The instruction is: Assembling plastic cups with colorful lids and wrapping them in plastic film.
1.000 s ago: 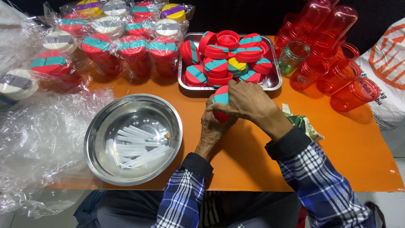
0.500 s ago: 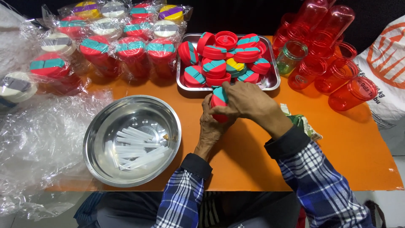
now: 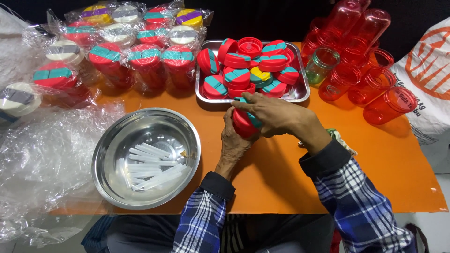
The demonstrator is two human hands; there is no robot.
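- Red plastic lid with a teal flap [image 3: 244, 122], one, held upright on edge over the orange table [image 3: 281, 178], just in front of the steel tray.
- Left hand [image 3: 233, 140]: fingers curled around the lid's lower left side, gripping it from beneath.
- Right hand [image 3: 272, 115]: fingers closed over the lid's top and right edge, pressing onto the teal part.
- Steel tray [image 3: 300, 91], one, just beyond the hands; heaped with about a dozen more red lids [image 3: 238, 77], most with teal flaps, one yellow-and-teal among them.
- Round steel bowl [image 3: 145, 157], one, left of the hands; holds a loose pile of clear plastic straws [image 3: 150, 164], too overlapped to count.
- Wrapped finished jars [image 3: 105, 61] at far left: roughly fourteen, in clear film, lids red, white or yellow.
- Empty red tumblers [image 3: 370, 70] at far right, about ten, some stacked; one clear greenish jar [image 3: 322, 64] beside them.
- Clear plastic sheeting [image 3: 42, 159] crumpled on the left edge.
- White sack with orange print [image 3: 429, 79] at right.
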